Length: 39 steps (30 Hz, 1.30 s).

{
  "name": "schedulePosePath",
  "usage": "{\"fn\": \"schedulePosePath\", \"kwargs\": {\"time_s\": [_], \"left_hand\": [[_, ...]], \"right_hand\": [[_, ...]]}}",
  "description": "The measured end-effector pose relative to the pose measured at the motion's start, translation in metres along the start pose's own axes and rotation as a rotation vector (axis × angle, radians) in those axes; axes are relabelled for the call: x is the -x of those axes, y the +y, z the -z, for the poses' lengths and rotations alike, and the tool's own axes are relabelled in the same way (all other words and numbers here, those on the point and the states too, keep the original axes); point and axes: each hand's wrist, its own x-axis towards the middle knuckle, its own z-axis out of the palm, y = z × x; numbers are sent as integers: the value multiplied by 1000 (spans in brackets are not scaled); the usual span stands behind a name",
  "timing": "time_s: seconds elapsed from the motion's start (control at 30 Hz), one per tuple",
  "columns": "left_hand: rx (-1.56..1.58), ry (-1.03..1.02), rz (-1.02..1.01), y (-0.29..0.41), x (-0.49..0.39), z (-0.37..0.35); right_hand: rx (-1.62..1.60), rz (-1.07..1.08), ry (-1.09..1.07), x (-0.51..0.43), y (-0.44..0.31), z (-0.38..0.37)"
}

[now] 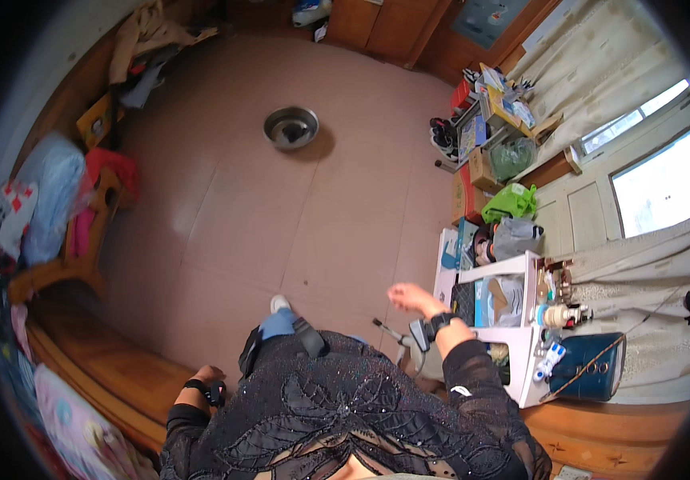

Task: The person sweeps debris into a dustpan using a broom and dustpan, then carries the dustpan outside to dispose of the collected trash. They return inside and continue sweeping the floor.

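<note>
My right hand [408,298] hangs over the floor to the right of my body, fingers loosely curled and nothing visible in them. Close to that wrist are the white shelf unit [501,270] and the grey leg of a stand or stool [402,337]. My left hand [208,374] is low beside my left hip, near the wooden bed edge [123,384]; its fingers are mostly hidden. Both wrists carry strapped black devices. Farther ahead, a round metal basin [291,128] rests on the brown floor [249,204], with something dark inside that I cannot make out.
Boxes, a green bag [510,203] and shoes [443,138] line the right wall. A dark blue bin-like container [588,367] stands beside the shelf. On the left, clothes and plastic bags [54,195] surround a carved wooden bed end [90,234]. Wooden cabinets [375,24] close off the far side.
</note>
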Motion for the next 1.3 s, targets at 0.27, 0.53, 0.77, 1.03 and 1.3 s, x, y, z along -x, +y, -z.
{"fn": "schedulePosePath", "kwargs": {"time_s": [0.27,0.53,0.77,1.03,1.3], "left_hand": [[-248,209,84,25,-132,352],[-76,303,-67,112,-236,531],[-20,34,292,71,-263,634],[-50,122,130,29,-431,821],[-173,110,-67,-3,-652,915]], "right_hand": [[-336,-495,89,-36,41,46],[-129,-303,-51,-253,-9,209],[412,173,365,-447,-272,384],[-144,47,95,-600,-413,375],[-455,-157,-187,-747,-411,315]]}}
